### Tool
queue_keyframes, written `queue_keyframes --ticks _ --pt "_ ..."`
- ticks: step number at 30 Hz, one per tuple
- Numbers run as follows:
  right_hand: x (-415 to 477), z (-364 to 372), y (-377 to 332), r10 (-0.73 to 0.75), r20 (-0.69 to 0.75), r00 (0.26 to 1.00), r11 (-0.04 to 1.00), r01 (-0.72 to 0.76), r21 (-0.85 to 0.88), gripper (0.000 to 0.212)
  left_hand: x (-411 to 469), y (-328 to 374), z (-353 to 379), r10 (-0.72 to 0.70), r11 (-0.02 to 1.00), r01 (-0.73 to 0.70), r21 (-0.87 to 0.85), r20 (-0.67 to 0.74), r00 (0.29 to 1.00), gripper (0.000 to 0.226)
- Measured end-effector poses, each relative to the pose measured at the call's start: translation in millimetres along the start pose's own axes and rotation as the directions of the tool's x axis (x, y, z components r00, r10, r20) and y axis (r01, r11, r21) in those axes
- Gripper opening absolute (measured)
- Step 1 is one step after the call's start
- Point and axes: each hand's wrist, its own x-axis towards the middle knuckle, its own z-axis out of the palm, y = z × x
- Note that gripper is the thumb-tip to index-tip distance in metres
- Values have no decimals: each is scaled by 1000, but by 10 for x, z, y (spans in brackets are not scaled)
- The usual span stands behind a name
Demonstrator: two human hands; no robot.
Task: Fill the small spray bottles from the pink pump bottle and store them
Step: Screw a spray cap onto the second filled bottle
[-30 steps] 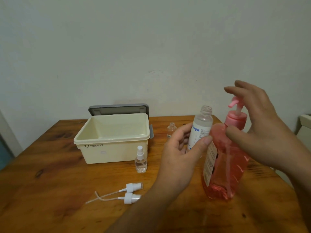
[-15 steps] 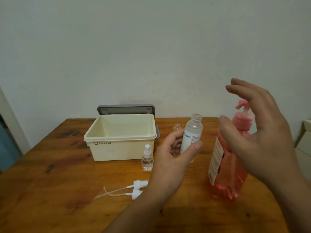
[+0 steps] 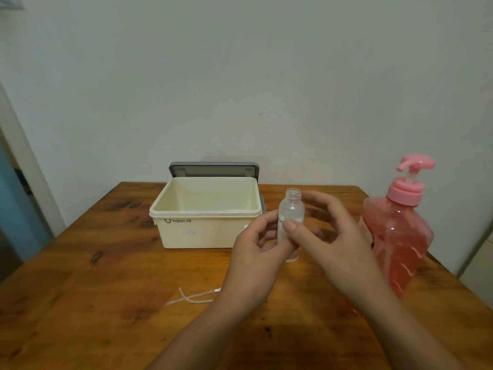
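Note:
An uncapped clear small bottle (image 3: pixel 291 212) with a white label stands upright in front of me, between both hands. My left hand (image 3: pixel 253 252) grips its lower part from the left. My right hand (image 3: pixel 330 236) closes on it from the right, thumb across the front and fingers behind. The pink pump bottle (image 3: pixel 397 236), partly filled with pink liquid, stands on the table to the right, and no hand touches it. Thin tubes of loose spray heads (image 3: pixel 192 297) lie near my left wrist; the heads themselves are hidden behind my arm.
An open cream storage box (image 3: pixel 205 212) sits at the back of the wooden table (image 3: pixel 80 289), its grey lid (image 3: pixel 213 169) leaning against the wall behind it. A white cabinet edge (image 3: pixel 480 252) shows at the far right.
My right hand left the pump head and came over to the clear bottle. The clear bottle moved left, away from the pump bottle's spout.

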Motion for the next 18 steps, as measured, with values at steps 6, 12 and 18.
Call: queue_keyframes --ticks 6,12,18 --pt "2 129 84 60 117 991 992 -72 100 56 -10 -47 -105 -3 999 4 51 -9 1000 36" --pt "-19 186 148 67 140 988 987 -86 134 30 -52 -95 -157 -14 998 15 61 -17 1000 38" --pt "-20 236 177 43 120 992 992 -56 110 26 -59 -170 -198 -33 996 37 79 -55 998 42"
